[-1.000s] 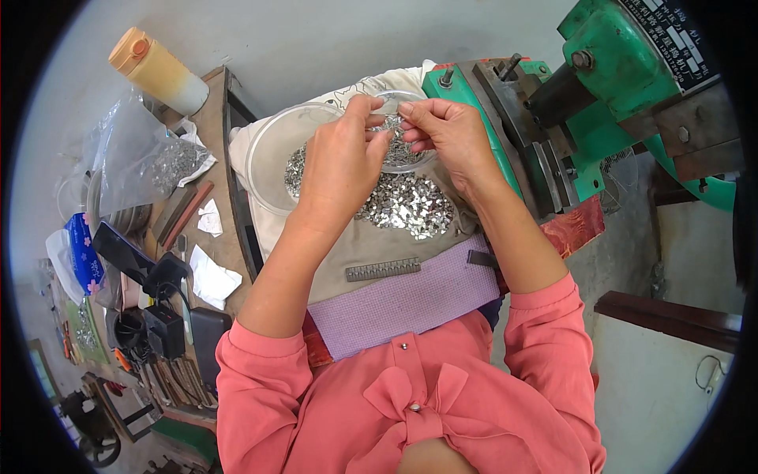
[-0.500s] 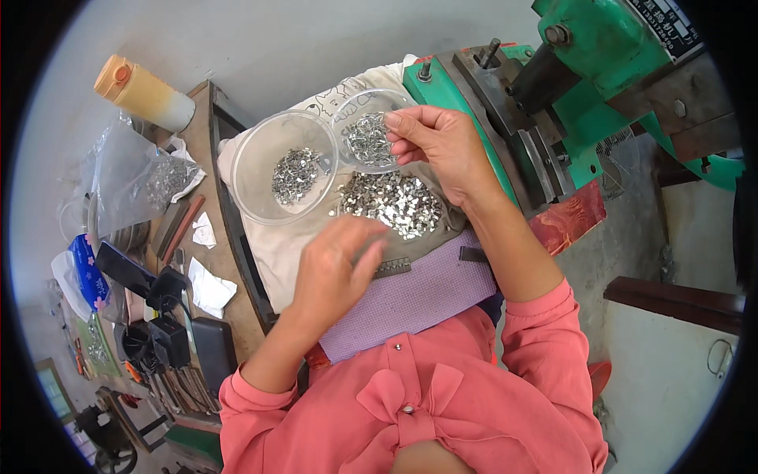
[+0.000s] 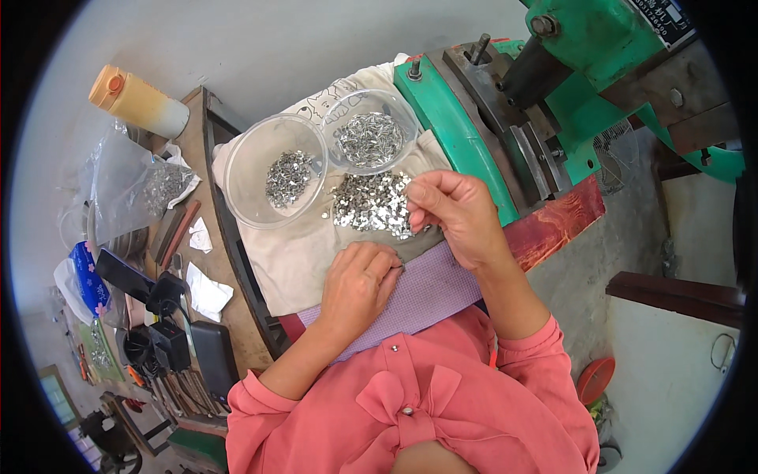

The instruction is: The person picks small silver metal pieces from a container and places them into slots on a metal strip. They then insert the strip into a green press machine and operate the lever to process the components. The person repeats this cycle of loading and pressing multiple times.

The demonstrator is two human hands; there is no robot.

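My left hand rests at the far edge of a purple textured mat, its fingers curled over a dark notched metal strip. Only a small end of the strip shows beside the thumb. My right hand is closed in a pinch just right of a pile of small shiny metal pieces; anything between its fingertips is too small to make out. Beyond the pile stands a clear round tub of slender metal parts. To its left, a larger clear tub holds small metal parts.
A green machine with a dark metal bed stands at the right, above a red board. On the wooden side table at left are an orange-topped bottle, a plastic bag, white paper and black cases.
My right hand has moved from the smaller tub back toward me, beside the pile. My left hand has lowered onto the notched strip, covering most of it.
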